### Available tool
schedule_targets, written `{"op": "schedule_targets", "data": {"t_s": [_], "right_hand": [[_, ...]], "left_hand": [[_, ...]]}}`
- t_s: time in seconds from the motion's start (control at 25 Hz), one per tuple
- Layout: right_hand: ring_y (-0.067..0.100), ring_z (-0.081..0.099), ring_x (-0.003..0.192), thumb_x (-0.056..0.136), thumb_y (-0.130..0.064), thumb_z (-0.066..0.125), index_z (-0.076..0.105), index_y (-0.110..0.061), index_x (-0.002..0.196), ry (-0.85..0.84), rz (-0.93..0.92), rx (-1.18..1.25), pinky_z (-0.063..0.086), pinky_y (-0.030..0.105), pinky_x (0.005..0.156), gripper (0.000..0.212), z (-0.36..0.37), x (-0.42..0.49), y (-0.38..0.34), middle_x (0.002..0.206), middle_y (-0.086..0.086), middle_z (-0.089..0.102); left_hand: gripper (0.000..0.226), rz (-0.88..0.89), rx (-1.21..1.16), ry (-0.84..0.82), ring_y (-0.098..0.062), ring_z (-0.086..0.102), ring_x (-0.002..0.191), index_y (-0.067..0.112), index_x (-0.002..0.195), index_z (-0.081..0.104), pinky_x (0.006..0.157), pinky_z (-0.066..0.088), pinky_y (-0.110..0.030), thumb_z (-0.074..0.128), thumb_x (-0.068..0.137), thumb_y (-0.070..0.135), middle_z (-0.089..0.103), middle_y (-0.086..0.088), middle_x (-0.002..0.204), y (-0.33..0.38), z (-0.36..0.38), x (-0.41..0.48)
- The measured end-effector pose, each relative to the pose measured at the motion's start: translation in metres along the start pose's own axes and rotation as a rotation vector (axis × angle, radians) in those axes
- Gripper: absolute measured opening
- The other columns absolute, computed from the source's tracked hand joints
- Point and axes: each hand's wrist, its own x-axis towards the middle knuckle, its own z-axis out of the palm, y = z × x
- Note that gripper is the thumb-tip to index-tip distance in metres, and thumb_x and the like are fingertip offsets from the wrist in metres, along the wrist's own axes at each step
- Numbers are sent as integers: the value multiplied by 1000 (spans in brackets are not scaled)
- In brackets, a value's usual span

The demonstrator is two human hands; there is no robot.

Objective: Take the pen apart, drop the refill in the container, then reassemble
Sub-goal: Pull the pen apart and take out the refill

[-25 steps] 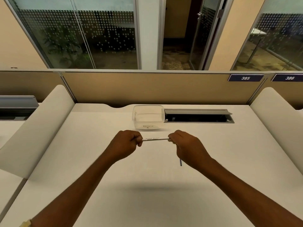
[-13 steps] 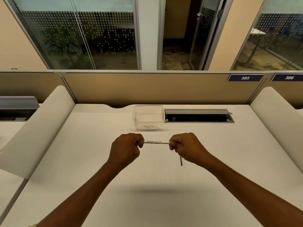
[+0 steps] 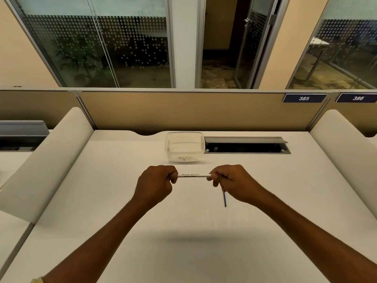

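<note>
A thin white pen barrel (image 3: 194, 175) with black print is held level above the desk. My left hand (image 3: 156, 185) grips its left end and my right hand (image 3: 231, 181) pinches its right end. A thin blue refill (image 3: 224, 199) pokes down from under my right hand; I cannot tell whether it rests on the desk or hangs from my fingers. A clear plastic container (image 3: 184, 147) with a handwritten label stands just beyond the pen. It looks empty.
The white desk (image 3: 122, 180) is bounded by rounded white dividers at left (image 3: 51, 154) and right (image 3: 344, 152) and a tan partition behind. An open cable slot (image 3: 246, 147) lies right of the container.
Both hands and the pen have dropped slightly toward me, away from the container. The grip on each end stays the same.
</note>
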Motion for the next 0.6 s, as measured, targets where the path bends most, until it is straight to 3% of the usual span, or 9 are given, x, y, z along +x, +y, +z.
{"op": "schedule_targets", "data": {"t_s": [0.12, 0.24, 0.36, 0.44, 0.52, 0.6], "right_hand": [[4, 61, 55, 109, -23, 58, 81, -23, 86, -144, 124, 99, 54, 22, 63, 32, -7, 3, -2, 73, -4, 76], [10, 66, 61, 102, -14, 67, 80, -25, 77, 1, 31, -67, 55, 24, 65, 30, -3, 0, -2, 68, -7, 73], [18, 70, 69, 93, 2, 69, 83, -10, 86, 181, -163, -210, 60, 35, 71, 20, 7, -5, -1, 76, 3, 77], [22, 72, 73, 93, 2, 71, 84, -6, 92, 216, -201, -239, 61, 38, 72, 15, 11, -8, -2, 80, 6, 79], [18, 72, 77, 97, -5, 70, 83, -9, 96, 149, -127, -189, 60, 38, 76, 13, 9, -8, -5, 84, 3, 79], [7, 68, 73, 102, -16, 67, 81, -18, 94, 24, 3, -70, 57, 27, 71, 16, 3, -7, -9, 86, -2, 78]], "left_hand": [[27, 21, 12, 9, -15, 52, 63, 26, 74, 67, 56, 34, -26, 62, 95, 10, 55, 13, 58, 0, 0, -3], [26, 14, 16, 11, -11, 49, 58, 26, 74, 67, 55, 33, -25, 62, 96, 12, 53, 13, 56, 0, 0, -5], [28, -2, 11, 3, -6, 48, 56, 27, 72, 66, 53, 32, -25, 62, 96, 12, 54, 11, 55, -2, 0, -5], [31, -12, 15, 0, -6, 49, 56, 29, 70, 63, 53, 32, -25, 62, 96, 12, 55, 10, 55, -3, 0, -5], [32, -20, 28, 1, -7, 50, 57, 30, 69, 61, 53, 32, -25, 63, 95, 12, 55, 10, 55, -4, 0, -4], [34, -26, 38, 0, -9, 50, 58, 32, 68, 60, 53, 32, -25, 63, 95, 12, 55, 11, 56, -4, 0, -4]]}}
